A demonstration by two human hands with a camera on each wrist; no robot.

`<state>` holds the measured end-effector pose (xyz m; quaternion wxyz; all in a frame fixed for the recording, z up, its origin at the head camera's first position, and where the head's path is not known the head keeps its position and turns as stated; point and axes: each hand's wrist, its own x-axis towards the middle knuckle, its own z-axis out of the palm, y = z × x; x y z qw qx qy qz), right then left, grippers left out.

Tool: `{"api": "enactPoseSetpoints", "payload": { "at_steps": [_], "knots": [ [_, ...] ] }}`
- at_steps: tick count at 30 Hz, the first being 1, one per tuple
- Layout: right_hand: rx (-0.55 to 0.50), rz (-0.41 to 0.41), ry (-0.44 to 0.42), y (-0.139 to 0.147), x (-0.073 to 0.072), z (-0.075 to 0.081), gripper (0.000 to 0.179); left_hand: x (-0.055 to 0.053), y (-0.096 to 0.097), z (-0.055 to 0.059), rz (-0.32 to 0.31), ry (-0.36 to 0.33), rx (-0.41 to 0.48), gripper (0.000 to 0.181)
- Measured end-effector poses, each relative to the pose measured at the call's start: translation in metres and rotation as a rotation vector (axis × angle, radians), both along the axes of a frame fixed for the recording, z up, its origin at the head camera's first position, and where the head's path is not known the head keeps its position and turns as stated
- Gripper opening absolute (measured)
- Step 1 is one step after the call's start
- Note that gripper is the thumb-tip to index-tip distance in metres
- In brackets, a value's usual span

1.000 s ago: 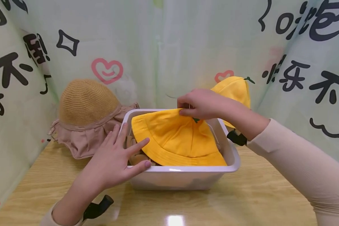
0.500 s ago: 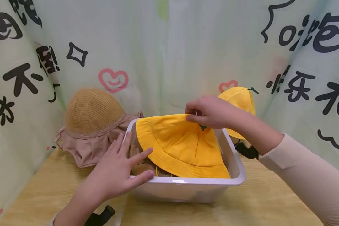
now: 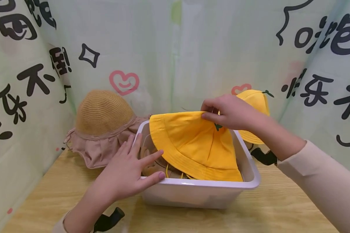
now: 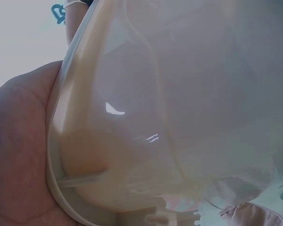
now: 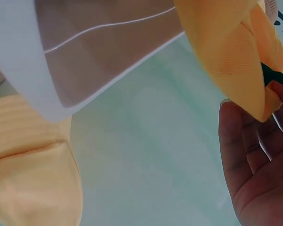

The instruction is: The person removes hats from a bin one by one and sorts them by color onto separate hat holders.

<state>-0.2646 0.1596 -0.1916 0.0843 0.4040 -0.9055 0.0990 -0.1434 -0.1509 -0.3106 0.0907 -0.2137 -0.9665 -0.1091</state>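
Note:
In the head view my right hand [image 3: 230, 111] pinches the upper edge of a folded yellow bucket hat [image 3: 192, 145] with a green stem on its crown. The hat hangs into a white plastic bin [image 3: 192, 195], its brim slanting toward the front rim. Yellow cords [image 3: 167, 171] dangle under it, over brown fabric items [image 3: 151, 166] inside. My left hand [image 3: 123, 173] rests with spread fingers on the bin's front left corner. The left wrist view shows that palm [image 4: 19, 150] against the bin's rim. In the right wrist view, fingers [image 5: 231, 136] touch the hat's yellow cloth [image 5: 226, 61].
A straw sun hat [image 3: 105, 113] with a pink ruffled brim sits left of the bin. Behind the bin at right is another yellow hat [image 3: 256, 103] with a green stem. A printed curtain [image 3: 163, 48] encloses the back and sides of the wooden table [image 3: 280, 200].
My right hand has raised the yellow bucket hat slightly, so more of the cords and brown fabric shows beneath it. My left hand stays at the bin's corner. The head view has shifted.

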Motion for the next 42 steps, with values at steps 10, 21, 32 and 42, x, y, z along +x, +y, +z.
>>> {"api": "enactPoseSetpoints", "payload": {
  "at_steps": [10, 21, 32, 42],
  "knots": [
    [-0.138, -0.090, 0.121, 0.019, 0.012, 0.013, 0.007, -0.002, 0.005, 0.007, -0.023, 0.003, -0.011, 0.068],
    [-0.214, -0.154, 0.102, 0.021, 0.016, 0.020, 0.009, -0.004, 0.004, 0.012, -0.017, -0.008, -0.009, 0.069],
    [-0.219, -0.126, 0.118, 0.017, 0.015, 0.020, 0.009, -0.004, 0.002, 0.013, -0.002, -0.027, -0.015, 0.070],
    [-0.254, -0.153, 0.130, 0.017, 0.017, 0.020, 0.013, -0.001, 0.001, 0.007, -0.004, -0.028, -0.004, 0.069]
  ]
}}
